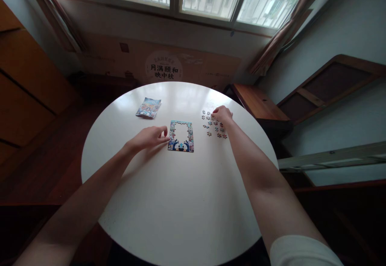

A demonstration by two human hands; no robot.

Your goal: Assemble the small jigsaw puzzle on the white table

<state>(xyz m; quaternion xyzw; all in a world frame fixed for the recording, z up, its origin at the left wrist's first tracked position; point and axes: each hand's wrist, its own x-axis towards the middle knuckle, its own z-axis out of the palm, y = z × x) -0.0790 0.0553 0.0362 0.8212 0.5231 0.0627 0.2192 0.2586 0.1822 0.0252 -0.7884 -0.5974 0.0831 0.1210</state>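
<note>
A small jigsaw puzzle point(181, 136) lies on the round white table point(177, 201); its coloured border is assembled and its middle is white and unfilled. My left hand point(150, 136) rests beside the puzzle's left edge, fingers curled, fingertips touching the frame. Several loose puzzle pieces point(214, 126) are scattered to the puzzle's right. My right hand point(222, 114) reaches over the far side of that scatter, fingers bent down in a pinch on the pieces; what is between them is too small to make out.
A colourful printed packet point(148, 108) lies on the table at the back left. A printed cardboard sheet point(163, 71) leans against the wall under the window. Wooden furniture point(259, 103) stands to the right, a wooden cabinet point(27, 77) to the left.
</note>
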